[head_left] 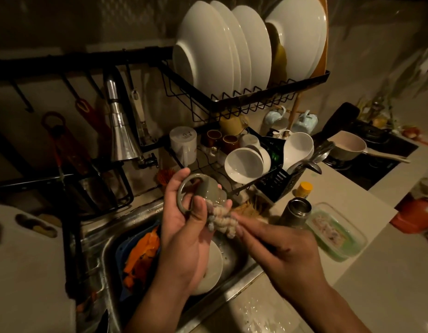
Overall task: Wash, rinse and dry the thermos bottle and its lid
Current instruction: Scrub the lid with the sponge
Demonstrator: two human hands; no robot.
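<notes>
Over the sink point(107, 248), the left hand point(181, 227) is gripping the lid point(205, 189) while the right hand point(280, 246) is pinching a scrubber point(221, 218) against it — best working around the inner rim.

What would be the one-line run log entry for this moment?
stage: wiping lid | left hand: holds lid over sink | right hand: holds cloth | bottle: upright on counter, open

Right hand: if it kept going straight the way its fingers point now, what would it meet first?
The right hand points up-left along the chenille cloth it pinches, so it would first meet the grey-green lid held by the left hand. Motion blur makes the remaining gap uncertain.
</notes>
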